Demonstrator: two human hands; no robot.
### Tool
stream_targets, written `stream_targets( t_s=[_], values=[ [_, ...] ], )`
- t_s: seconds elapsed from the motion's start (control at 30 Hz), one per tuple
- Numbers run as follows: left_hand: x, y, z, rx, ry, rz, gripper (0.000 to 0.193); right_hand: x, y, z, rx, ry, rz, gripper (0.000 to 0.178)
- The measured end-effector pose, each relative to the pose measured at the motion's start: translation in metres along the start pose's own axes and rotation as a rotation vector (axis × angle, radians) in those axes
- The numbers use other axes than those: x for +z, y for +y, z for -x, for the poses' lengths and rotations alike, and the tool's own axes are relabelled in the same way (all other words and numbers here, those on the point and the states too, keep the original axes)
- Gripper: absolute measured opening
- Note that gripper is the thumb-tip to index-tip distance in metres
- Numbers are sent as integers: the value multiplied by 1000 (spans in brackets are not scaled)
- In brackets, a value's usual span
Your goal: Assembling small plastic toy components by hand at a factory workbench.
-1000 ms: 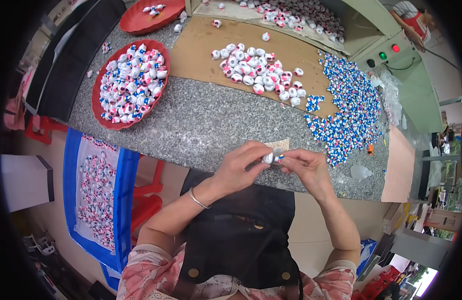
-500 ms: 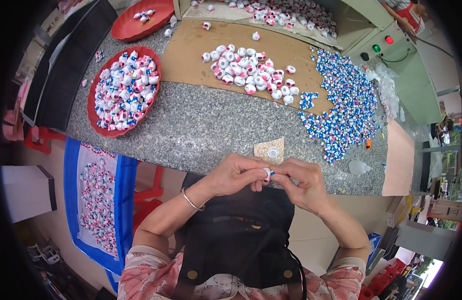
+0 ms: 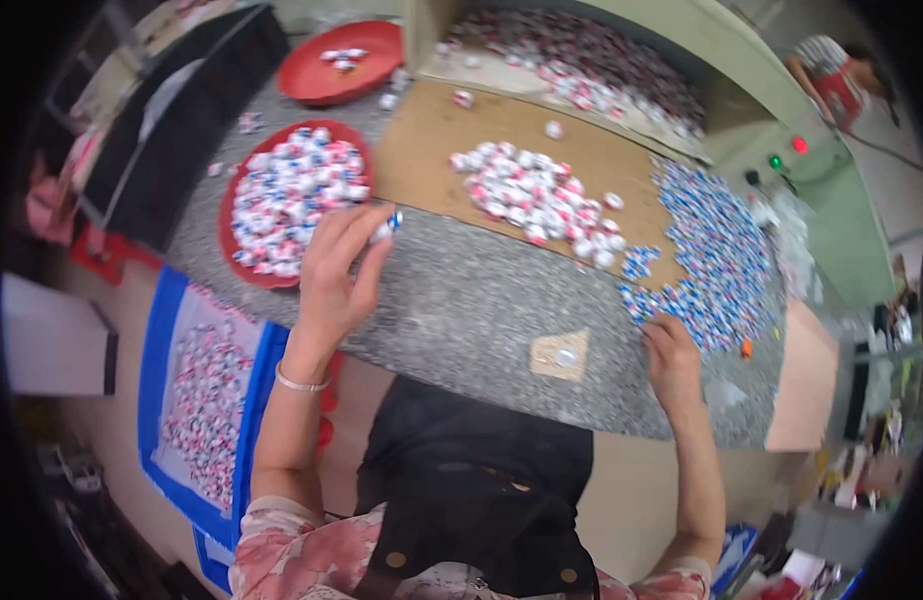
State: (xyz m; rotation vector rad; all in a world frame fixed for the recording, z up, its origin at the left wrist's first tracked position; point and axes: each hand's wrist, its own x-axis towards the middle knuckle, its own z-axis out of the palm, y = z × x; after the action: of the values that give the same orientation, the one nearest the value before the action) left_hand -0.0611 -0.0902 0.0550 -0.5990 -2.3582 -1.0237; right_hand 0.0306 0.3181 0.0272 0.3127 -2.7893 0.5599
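My left hand point(image 3: 338, 265) pinches a small white toy figure with a blue end point(image 3: 389, 226) between thumb and fingers. It is raised beside the right rim of a red bowl point(image 3: 227, 232) heaped with white, pink and blue figures point(image 3: 291, 195). At the near left edge of a spread of tiny blue-and-white parts point(image 3: 716, 250), the fingers of my right hand point(image 3: 671, 362) are drawn together. Whatever they hold is too small to make out. Round white-and-pink pieces point(image 3: 531, 195) lie in a pile on a brown board point(image 3: 421, 150).
A second red dish point(image 3: 311, 75) with a few figures stands at the far left. Behind the board is a green machine point(image 3: 831, 215) with lit buttons and more white pieces inside. A tan card point(image 3: 546, 357) lies near the table edge. A blue crate point(image 3: 161, 400) sits lower left.
My hands have parted from their joint hold on the figure. The left carried it up and left to the red bowl; the right moved to the blue parts. The view has tilted slightly.
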Motion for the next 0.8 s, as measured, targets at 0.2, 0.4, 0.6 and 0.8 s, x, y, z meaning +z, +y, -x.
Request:
stream_targets(
  t_s=[0.2,0.4,0.6,0.8],
  values=[
    [-52,-80,-3,9,135,-450,27,3,8,14,-45,-108,61,18],
    [-48,-110,10,-233,62,-373,27,18,17,40,-104,-89,147,25],
    [-40,-127,-7,-168,-1,-525,37,13,13,30,11,-105,109,23],
    [-8,-44,-34,81,206,-217,30,13,9,18,-159,-90,262,19]
  ],
)
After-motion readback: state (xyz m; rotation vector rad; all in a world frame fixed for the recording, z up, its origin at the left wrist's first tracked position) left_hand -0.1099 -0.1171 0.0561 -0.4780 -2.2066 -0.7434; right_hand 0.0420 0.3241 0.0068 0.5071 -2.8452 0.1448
